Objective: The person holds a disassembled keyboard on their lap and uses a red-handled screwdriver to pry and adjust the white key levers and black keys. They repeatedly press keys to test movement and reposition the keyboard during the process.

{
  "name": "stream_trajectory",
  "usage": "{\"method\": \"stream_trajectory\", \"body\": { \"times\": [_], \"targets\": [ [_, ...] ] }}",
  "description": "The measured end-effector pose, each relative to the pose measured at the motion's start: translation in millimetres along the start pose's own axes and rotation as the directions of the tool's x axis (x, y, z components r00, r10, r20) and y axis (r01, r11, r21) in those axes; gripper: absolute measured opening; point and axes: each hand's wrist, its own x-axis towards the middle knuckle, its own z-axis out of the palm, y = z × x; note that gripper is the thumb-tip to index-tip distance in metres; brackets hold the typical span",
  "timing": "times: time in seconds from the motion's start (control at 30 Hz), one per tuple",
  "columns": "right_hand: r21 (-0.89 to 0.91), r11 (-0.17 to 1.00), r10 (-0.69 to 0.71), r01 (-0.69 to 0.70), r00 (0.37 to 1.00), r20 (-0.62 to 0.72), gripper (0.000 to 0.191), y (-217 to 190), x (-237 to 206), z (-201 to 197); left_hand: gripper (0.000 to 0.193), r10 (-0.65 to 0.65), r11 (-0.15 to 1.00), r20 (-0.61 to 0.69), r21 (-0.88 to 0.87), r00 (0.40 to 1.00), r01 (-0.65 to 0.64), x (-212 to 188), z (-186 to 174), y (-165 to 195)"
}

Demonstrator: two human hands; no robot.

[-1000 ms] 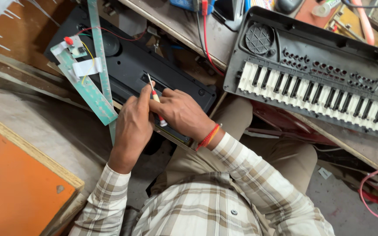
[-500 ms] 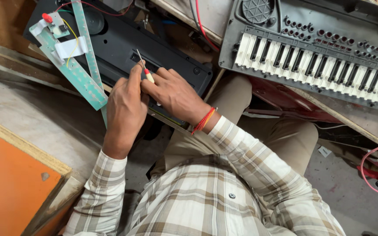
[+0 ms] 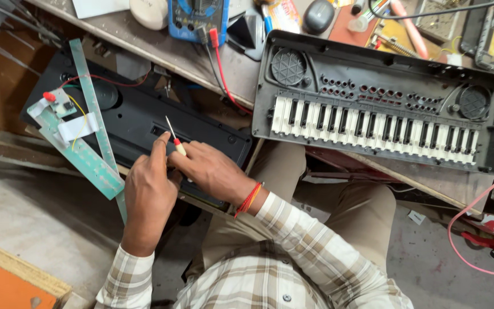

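The right hand (image 3: 212, 171) pinches a small screwdriver (image 3: 174, 137), its shaft pointing up over the black keyboard base (image 3: 144, 123) across the lap. The left hand (image 3: 147, 194) steadies the handle, fingers curled. Green circuit strips (image 3: 84, 154) lie at the base's left end; the keyboard top (image 3: 384, 109) rests on the workbench.

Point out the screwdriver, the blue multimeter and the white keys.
screwdriver (image 3: 171, 130), head view, on its metal shaft.
multimeter (image 3: 196, 17), head view, on its blue body.
white keys (image 3: 373, 137), head view, near the middle of the row.
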Motion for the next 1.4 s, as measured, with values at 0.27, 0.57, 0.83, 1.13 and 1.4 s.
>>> {"method": "stream_trajectory", "body": {
  "times": [0.27,0.57,0.83,1.13,1.4],
  "targets": [
    [0.030,0.999,0.013,-0.013,1.000,-0.016,0.012,1.2,-0.8,-0.3,0.053,-0.008,0.998,0.024,0.059,1.000,0.006,4.9,7.3,-0.3],
    [0.060,0.998,0.002,-0.001,1.000,-0.022,0.017,2.2,-2.9,-1.4,0.050,-0.014,0.999,0.045,0.038,0.999,0.012,5.1,3.8,4.5],
    [0.068,0.997,0.023,-0.023,1.000,0.008,0.022,4.9,-2.1,-0.5,0.052,0.002,1.000,0.069,0.016,0.998,-0.003,9.5,1.3,5.4],
    [0.102,0.993,0.055,-0.054,0.998,-0.007,0.026,3.9,-3.3,-3.4,0.055,0.048,0.999,0.066,0.001,0.997,-0.048,11.1,7.5,-1.6],
    [0.192,0.969,0.149,-0.157,0.987,0.058,0.038,1.6,-2.0,-7.4,0.058,0.141,0.990,0.061,-0.029,0.988,-0.139,1.2,2.4,-6.1]
  ]
}}
